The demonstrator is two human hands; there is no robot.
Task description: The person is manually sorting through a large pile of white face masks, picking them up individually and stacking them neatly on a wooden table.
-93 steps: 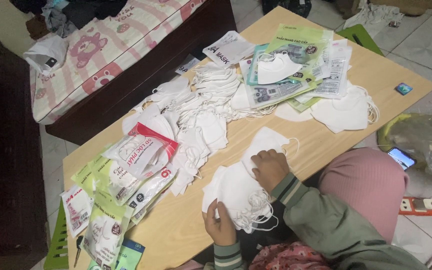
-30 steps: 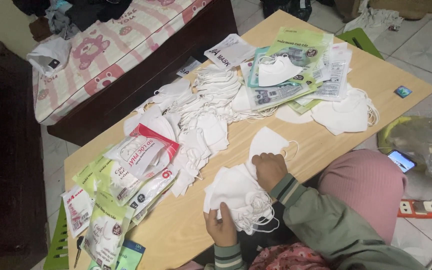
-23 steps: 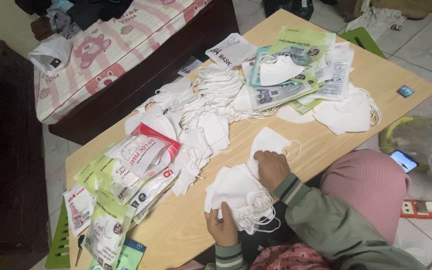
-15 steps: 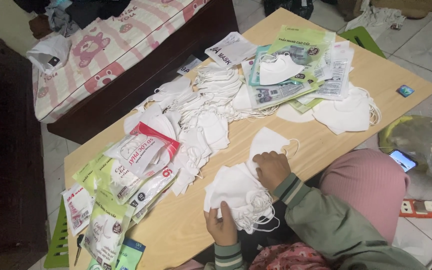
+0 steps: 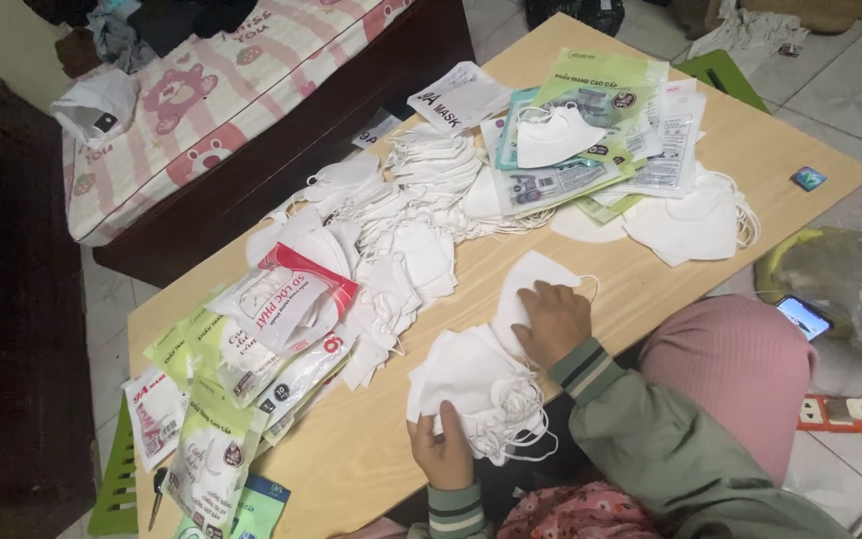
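My left hand (image 5: 441, 451) grips the near edge of a stack of white face masks (image 5: 471, 384), which rests at the table's front edge with ear loops hanging out. My right hand (image 5: 551, 319), in a green sleeve, lies with bent fingers on a single white mask (image 5: 526, 279) flat on the wooden table (image 5: 670, 289), just beyond the stack. A big loose heap of white masks (image 5: 401, 230) spreads across the middle of the table, out of reach of both hands.
Mask packets in green, white and red (image 5: 241, 349) lie at the table's left end, and more packets (image 5: 591, 130) with white masks (image 5: 685, 225) at the far right. A bed with a pink patterned sheet (image 5: 212, 100) runs behind. A phone (image 5: 802, 317) lies on the floor.
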